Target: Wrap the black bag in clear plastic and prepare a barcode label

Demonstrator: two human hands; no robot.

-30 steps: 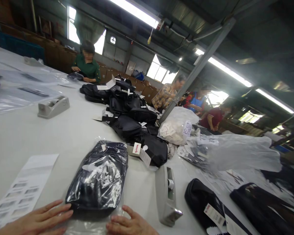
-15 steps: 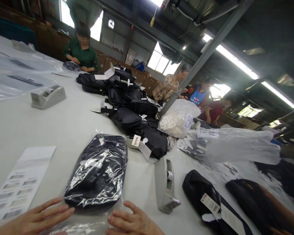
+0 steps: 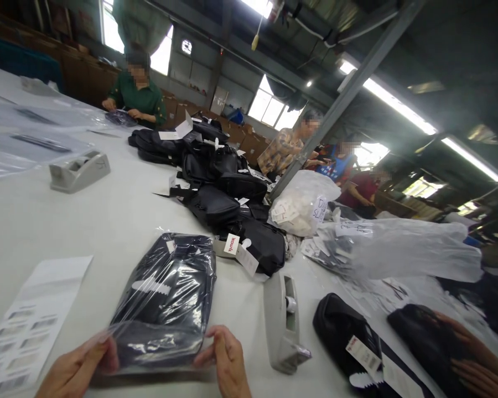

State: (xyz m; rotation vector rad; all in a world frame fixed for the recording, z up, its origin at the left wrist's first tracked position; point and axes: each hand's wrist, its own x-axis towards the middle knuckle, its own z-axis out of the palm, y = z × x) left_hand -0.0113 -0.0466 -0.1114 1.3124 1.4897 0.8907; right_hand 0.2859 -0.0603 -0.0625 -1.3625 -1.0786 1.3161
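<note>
A black bag (image 3: pixel 172 287) lies in front of me inside a clear plastic bag (image 3: pixel 161 345), whose near end is folded back over it. My left hand (image 3: pixel 85 359) is closed on the folded plastic at the near left corner, thumb on top. At the near right corner my right hand (image 3: pixel 224 354) pinches the same plastic between thumb and fingers. A white toothed tag shows through the film. Just right of my right hand stands a grey tape dispenser (image 3: pixel 276 326). On the left lies a sheet of barcode labels (image 3: pixel 37 320).
Black bags (image 3: pixel 216 177) with paper tags are heaped beyond. A second tape dispenser (image 3: pixel 79 170) and plastic sleeves (image 3: pixel 29 138) lie left. A tagged black bag (image 3: pixel 344 326) and another person's hands (image 3: pixel 473 354) are at right. Several people work behind; a metal post (image 3: pixel 336 110) slants across.
My hands have gone from lying flat beside the plastic bag's near end to gripping its corners. The loose plastic end is now folded up over the black bag.
</note>
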